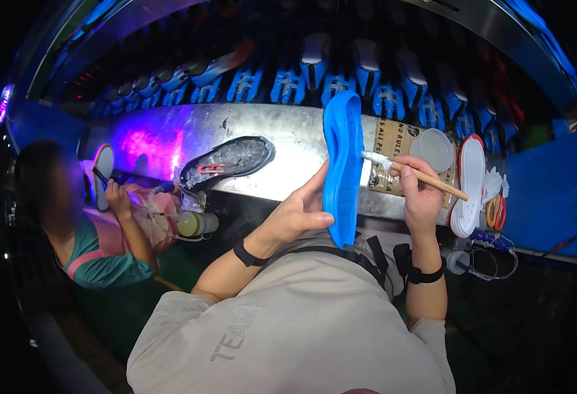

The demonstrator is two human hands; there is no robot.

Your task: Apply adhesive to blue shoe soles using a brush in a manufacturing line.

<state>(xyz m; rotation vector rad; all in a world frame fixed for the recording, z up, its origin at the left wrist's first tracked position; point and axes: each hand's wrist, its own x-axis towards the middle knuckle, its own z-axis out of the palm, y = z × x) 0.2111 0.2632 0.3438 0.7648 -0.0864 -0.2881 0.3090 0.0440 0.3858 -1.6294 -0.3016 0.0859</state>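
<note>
A blue shoe sole [343,167] stands on its edge in front of me, its hollow inner side turned to the right. My left hand [303,211] grips it near the heel end, thumb across the lower part. In my right hand [420,190] is a brush [433,180] with a wooden handle, its white-smeared tip close to the sole's right edge. Whether the bristles touch the sole I cannot tell. A round translucent bowl [432,150] sits just beyond my right hand on a piece of brown cardboard [383,141].
A dark shoe upper [232,161] lies on the metal bench [288,128]. White soles [470,187] with red edging lie to the right. Behind, several uppers and blue soles [288,87] line a rack. At left, a co-worker [108,223] holds a brush and a sole.
</note>
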